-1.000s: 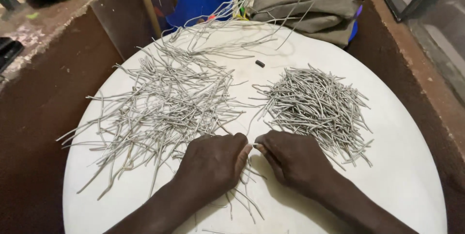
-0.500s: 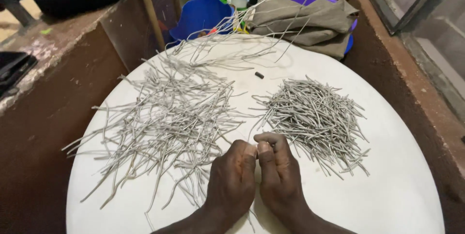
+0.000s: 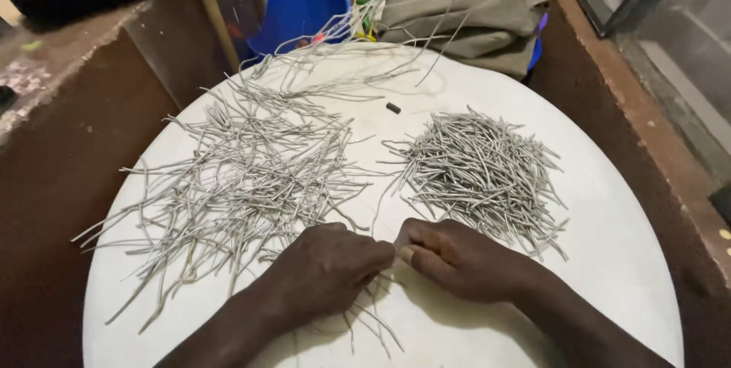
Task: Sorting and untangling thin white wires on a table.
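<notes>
Head view showed the left hand [image 3: 324,269] and right hand [image 3: 457,257] resting low on the white round counter [image 3: 624,261], fingertips meeting; the fingers appeared pinched together on a thin grey strand [image 3: 375,212], though the contact itself was hidden. A loose tangle of long strands [image 3: 244,177] lay beyond the left fingers, a tidier pile of short pieces [image 3: 480,170] beyond the right fingers. Judged risk: stray strands under the left wrist could snag and drag pieces off the counter's near edge.
</notes>
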